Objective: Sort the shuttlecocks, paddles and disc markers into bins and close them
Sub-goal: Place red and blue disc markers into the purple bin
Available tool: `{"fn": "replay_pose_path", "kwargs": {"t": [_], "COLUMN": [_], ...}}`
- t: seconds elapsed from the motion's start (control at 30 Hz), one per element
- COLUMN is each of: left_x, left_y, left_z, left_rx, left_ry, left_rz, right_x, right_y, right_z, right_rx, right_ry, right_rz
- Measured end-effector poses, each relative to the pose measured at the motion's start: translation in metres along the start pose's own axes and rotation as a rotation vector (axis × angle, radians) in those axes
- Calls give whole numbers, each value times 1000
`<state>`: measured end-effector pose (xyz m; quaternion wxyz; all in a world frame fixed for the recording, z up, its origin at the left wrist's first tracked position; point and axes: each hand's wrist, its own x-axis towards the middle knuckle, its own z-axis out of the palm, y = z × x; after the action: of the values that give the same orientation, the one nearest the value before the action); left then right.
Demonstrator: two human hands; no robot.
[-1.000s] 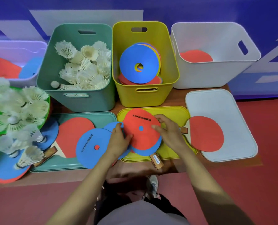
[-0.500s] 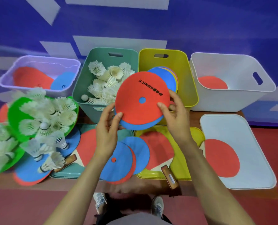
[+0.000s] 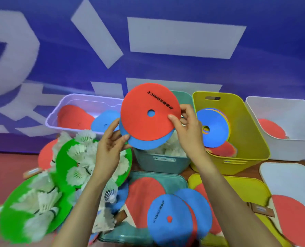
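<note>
The right hand (image 3: 189, 132) is pinching the right rim of a flat round red disc marker (image 3: 144, 120) with a centre hole, thumb on its printed face and fingers behind. The left hand (image 3: 109, 148) is gripping the lower left edge of a flat round blue disc marker (image 3: 148, 144) lying underneath it. The pair is being held tilted in the air in front of the teal plastic bin (image 3: 162, 163) of white feather shuttlecocks (image 3: 173, 147), which is sitting mid-worktop beside the yellow plastic bin (image 3: 251, 139).

The two discs are overlapping loosely rather than lying flush, so the blue one is probably risking a slide out and a drop among the shuttlecocks. The likely target, the yellow bin, is already holding a leaning stack of disc markers (image 3: 214, 129). A careless drop there could be leaving the pair propped high and fouling the lid later.

A translucent lilac bin (image 3: 87, 97) at the back left corner is holding red and blue pieces, and a white plastic bin (image 3: 287, 148) at the back right is holding something red. Along the front edge, the teal lid (image 3: 175, 177), yellow lid (image 3: 246, 186) and white lid (image 3: 287, 177) are lying under red round paddles (image 3: 144, 193) and more blue discs (image 3: 166, 220), so these are standing in the way of closing. Loose shuttlecocks (image 3: 77, 152) are crowding two green discs (image 3: 62, 157) toward the left edge.
</note>
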<state>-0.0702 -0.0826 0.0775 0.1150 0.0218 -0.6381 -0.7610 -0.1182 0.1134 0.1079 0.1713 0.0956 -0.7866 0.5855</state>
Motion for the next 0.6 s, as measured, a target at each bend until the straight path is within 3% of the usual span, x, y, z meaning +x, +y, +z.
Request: {"fn": "replay_pose_path", "kwargs": {"t": [0.23,0.33,0.47,0.6], "left_x": [57,89,126,146], "left_y": [16,20,15,3], "left_z": [-63,-87,-103,-122], "left_rx": [34,26,168,90], "left_ry": [-25,41,114,228], "left_rz": [-46,-108,-26,-42], "right_x": [40,52,64,76], "right_y": [-15,-21,-24,-22], "right_z": [70,86,109,128], "right_rx": [67,72,11,64], "right_ry": [-84,-158,-239,-421], "right_rz": [71,112,162,295]}}
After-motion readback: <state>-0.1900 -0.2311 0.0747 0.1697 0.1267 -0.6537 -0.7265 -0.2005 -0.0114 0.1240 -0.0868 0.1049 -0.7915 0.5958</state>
